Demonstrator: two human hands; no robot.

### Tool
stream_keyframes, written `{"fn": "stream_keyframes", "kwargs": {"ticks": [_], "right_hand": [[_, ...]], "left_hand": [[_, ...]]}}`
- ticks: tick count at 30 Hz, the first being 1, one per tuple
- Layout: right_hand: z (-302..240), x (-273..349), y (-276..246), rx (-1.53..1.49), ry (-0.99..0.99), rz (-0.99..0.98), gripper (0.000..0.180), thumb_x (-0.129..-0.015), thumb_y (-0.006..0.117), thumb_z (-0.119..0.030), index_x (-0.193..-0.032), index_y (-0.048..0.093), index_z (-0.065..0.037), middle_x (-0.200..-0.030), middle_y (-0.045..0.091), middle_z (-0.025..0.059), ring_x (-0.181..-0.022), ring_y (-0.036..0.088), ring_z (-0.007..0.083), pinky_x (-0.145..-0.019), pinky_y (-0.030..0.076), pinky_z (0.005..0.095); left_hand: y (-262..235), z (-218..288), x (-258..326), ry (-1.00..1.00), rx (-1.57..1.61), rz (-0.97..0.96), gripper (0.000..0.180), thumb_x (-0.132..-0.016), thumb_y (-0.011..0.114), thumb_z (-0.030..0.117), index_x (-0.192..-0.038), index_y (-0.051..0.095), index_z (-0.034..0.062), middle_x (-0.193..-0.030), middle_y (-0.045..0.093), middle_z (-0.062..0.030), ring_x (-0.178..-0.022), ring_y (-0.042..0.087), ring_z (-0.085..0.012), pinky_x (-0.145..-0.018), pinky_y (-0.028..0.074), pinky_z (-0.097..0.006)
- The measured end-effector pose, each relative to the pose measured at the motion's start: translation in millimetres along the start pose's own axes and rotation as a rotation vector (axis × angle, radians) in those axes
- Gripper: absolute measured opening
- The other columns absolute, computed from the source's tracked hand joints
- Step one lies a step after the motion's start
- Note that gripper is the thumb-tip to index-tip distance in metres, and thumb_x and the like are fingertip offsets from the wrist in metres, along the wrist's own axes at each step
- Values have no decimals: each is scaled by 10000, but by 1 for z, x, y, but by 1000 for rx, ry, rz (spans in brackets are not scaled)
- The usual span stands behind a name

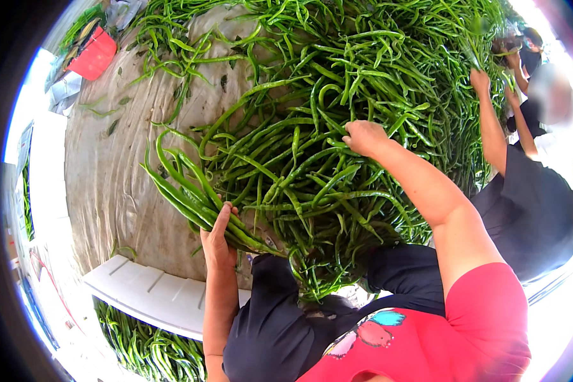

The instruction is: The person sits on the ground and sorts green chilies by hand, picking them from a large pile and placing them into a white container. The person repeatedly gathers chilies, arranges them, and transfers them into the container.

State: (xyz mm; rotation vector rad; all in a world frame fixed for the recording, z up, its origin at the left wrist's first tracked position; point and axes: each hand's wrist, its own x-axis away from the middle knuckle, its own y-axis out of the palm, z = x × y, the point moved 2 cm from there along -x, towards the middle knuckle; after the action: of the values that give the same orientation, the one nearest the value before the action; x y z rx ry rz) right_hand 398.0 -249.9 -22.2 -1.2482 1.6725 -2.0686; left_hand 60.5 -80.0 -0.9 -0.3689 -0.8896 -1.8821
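My left hand (220,240) is closed around a bunch of long green chili peppers (188,194), which fan out up and to the left from my grip. A large heap of the same chili peppers (337,184) spreads in front of me and far off to the right. Over the middle of this heap, my right hand (366,138) has its fingers closed in a pinch at the end of a chili pepper. The back of the hand partly hides its fingertips.
The heap lies on a stained pale sheet (134,172). A white foam lid (149,296) partly covers more peppers (146,347) at lower left. A red bucket (93,56) stands at far left. Co-workers sit at right; one person's hand (481,81) reaches over the heap.
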Motion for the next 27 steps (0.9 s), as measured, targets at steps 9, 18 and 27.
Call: {"fn": "stream_keyframes", "kwargs": {"ticks": [9, 18, 27], "right_hand": [[48, 85, -73, -1105, -221, -46, 213, -948, 486, -166, -1100, 597, -64, -1007, 625, -10, -804, 577, 84, -730, 449, 230], [24, 153, -93, -1349, -338, 279, 221, -961, 466, -101, -1144, 562, -22, -1081, 603, 45, -981, 568, 112, -891, 478, 283], [13, 123, -85, -1652, -390, 137, 251, -981, 442, -168, -1185, 535, -56, -1140, 592, 63, -981, 554, 117, -887, 456, 285]], "left_hand": [[14, -13, 16, -10, -51, -145, 374, -842, 624, 22, -1192, 493, -2, -968, 608, -75, -846, 585, -157, -726, 478, -274], [61, -27, 33, 96, -242, -416, 336, -834, 635, 39, -1148, 525, -11, -936, 614, -57, -816, 581, -148, -745, 454, -274], [65, -28, 27, 95, -311, -423, 292, -827, 641, 33, -1105, 559, -4, -929, 631, -70, -835, 596, -156, -763, 461, -278]]}}
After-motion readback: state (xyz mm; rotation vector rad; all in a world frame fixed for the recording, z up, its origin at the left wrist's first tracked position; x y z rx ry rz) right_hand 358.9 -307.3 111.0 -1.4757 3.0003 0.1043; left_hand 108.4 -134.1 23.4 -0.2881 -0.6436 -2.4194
